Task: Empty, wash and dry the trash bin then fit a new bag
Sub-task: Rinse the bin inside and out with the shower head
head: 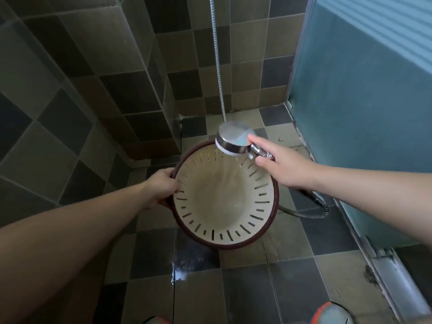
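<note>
From the head view, a floor of checkered grey and tan tiles [292, 272] is seen, bounded by matching tiled walls [81, 66] and a frosted blue glass panel [362, 113] at 3 o'clock. A round cream plastic trash bin with slotted walls and a dark red rim [224, 195] is gripped at 9 o'clock by the left hand [161, 188]. At 1 o'clock, a chrome shower head [233, 139], spraying water into the bin, is held by the right hand [280, 164].

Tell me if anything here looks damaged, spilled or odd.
Nothing looks damaged. The left hand holds the bin by its rim while the right hand sprays the shower head into it. Water lies on the floor tiles below the slotted bin, as washing would leave.
</note>
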